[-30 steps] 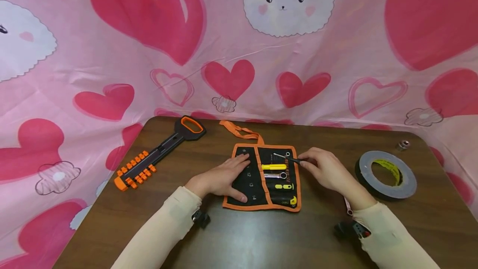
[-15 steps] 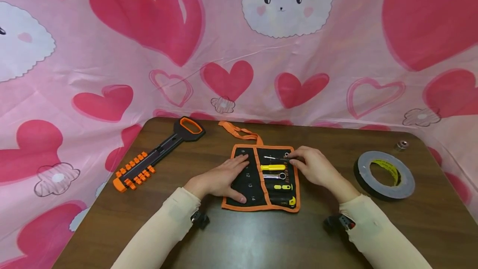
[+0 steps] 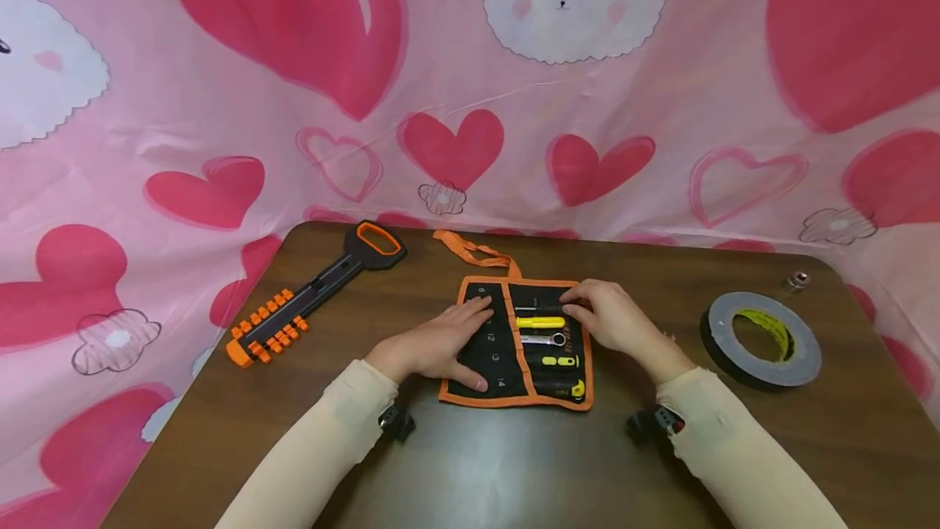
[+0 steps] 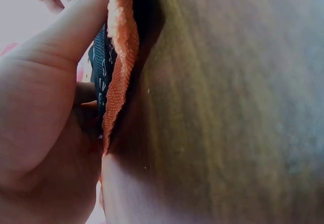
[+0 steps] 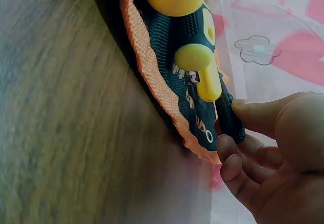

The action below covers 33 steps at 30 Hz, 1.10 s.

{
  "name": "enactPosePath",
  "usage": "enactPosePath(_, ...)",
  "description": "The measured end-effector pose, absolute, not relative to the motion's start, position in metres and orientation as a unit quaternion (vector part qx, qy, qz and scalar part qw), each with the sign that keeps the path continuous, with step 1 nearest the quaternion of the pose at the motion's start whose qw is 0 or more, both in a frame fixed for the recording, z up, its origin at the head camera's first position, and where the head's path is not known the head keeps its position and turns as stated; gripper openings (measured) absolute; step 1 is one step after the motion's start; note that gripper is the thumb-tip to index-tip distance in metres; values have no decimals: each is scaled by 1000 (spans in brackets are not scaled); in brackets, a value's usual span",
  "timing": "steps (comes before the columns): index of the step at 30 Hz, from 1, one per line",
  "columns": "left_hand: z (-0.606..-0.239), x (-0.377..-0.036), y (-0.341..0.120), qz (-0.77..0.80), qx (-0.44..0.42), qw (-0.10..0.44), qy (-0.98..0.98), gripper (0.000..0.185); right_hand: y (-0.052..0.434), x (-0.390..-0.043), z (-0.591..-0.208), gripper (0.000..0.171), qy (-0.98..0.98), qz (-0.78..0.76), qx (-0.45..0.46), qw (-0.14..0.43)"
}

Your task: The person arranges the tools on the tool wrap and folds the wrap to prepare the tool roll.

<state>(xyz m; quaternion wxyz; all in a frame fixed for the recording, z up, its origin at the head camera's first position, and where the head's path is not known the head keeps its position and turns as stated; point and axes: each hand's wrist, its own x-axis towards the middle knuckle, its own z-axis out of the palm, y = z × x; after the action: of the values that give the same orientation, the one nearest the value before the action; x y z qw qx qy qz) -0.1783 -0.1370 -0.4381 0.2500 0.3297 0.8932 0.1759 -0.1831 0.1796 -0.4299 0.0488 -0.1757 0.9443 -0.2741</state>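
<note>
A: Entry: position of the tool roll [image 3: 514, 345] against the hands?

B: It lies open on the table [image 3: 470, 464], long axis running away from the person. Left hand [image 3: 433, 343] lies flat on the roll's left panel, fingers straight, pinning the cloth and holding nothing.

A: And the right?

B: Right hand [image 3: 613, 318] is at the roll's far right corner, thumb and fingers pinching a thin dark-handled tool [image 5: 230, 117]. The tool's axis runs crosswise to the roll, its tip toward the left hand, above the yellow-handled tool [image 3: 539, 322]. The right hand is nearer that top pocket.

A: Off the roll?

B: Tape ring [image 3: 760, 340] well to the roll's right; orange bit holder [image 3: 304, 296] well to its left.
</note>
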Motion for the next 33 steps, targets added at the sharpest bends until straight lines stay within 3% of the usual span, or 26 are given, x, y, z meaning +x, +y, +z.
enactPosePath(33, -443, -181, -137, 182, 335, 246, 891, 120, 162, -194, -429, 20, 939, -303, -152, 55)
